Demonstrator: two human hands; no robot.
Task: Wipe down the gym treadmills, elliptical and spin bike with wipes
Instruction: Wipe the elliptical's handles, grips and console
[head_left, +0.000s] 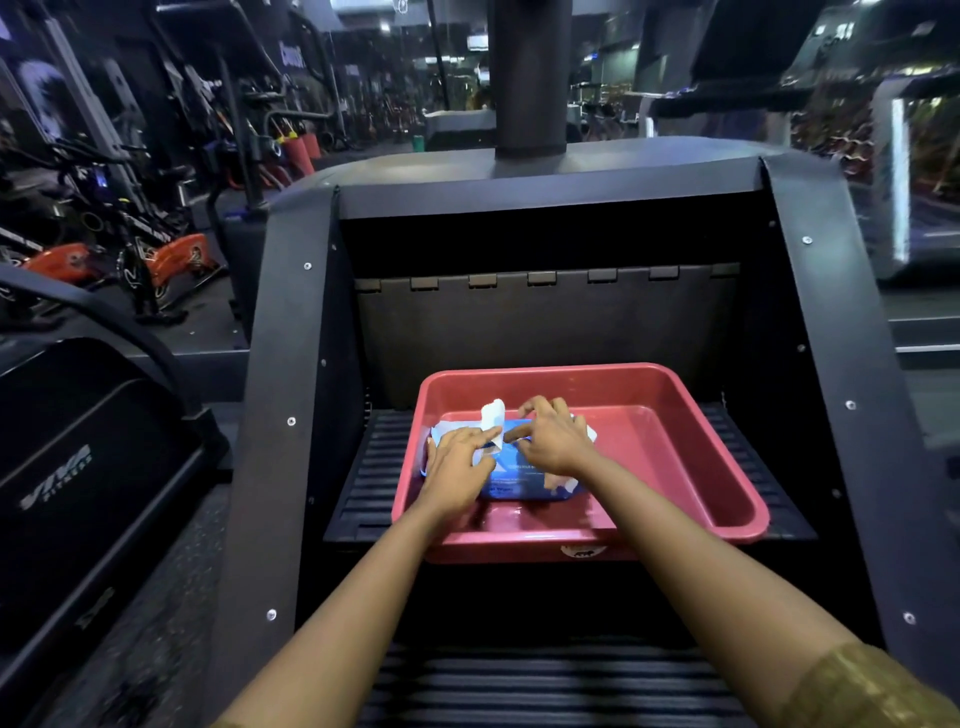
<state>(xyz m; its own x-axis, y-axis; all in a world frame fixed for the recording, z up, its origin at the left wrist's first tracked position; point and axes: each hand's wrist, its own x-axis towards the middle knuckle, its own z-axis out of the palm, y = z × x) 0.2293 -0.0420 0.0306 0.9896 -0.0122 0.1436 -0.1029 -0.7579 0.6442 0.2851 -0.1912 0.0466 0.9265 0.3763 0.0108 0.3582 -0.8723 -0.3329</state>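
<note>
**Wipes pack (511, 475) in the red tray (696, 462)**

The blue pack lies in the tray's left half, with a white wipe (492, 415) standing up from it. The left hand (457, 462) presses flat on the pack. The right hand (553, 441) bends its fingers over it; whether it grips anything is unclear.

You're standing in a gym: spin bikes (166, 260) with orange wheels line the floor to your left, a black machine cover (78, 415) beside you reads VIVA FITNESS (slightly blurred), and dark rigs (249, 104) crowd the hall beyond.
</note>
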